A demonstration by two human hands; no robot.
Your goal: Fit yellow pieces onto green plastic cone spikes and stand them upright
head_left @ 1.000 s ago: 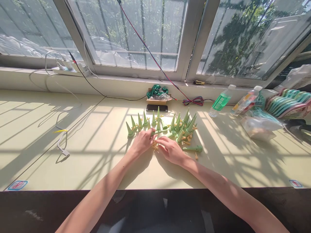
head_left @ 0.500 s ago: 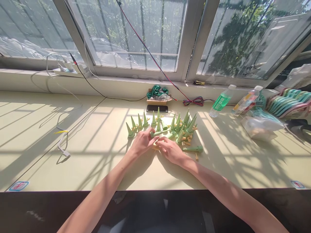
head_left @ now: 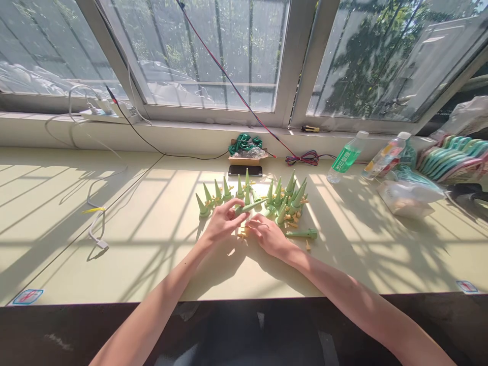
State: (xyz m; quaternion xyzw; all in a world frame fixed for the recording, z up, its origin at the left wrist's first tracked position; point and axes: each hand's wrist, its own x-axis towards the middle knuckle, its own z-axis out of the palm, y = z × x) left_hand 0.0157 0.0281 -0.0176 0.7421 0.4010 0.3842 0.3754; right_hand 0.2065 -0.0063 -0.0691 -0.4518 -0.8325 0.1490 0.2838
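My left hand (head_left: 224, 219) pinches a slim green plastic cone (head_left: 254, 204) by its wide end, its point tilted to the right. Just below it, my right hand (head_left: 266, 232) has its fingers bent together close to the cone's base; what lies between the fingertips is too small to make out. Beneath those fingertips are small yellow plastic pieces (head_left: 242, 235) on the table. More green cones (head_left: 203, 205) stand upright in a loose group behind both hands, many with yellow bits at their bases. One green cone (head_left: 303, 233) lies on its side right of my right hand.
Behind the cones are a black phone (head_left: 245, 171) and a small cardboard box (head_left: 244, 160) holding green material. Bottles (head_left: 345, 160), a plastic bag (head_left: 404, 198) and stacked pastel items (head_left: 453, 160) are at the right. A white cable (head_left: 99, 223) lies left.
My left hand has lifted slightly with the cone and loosened its curl, uncovering more of it. My right hand stays nearly in place, and more yellow pieces show below the fingers.
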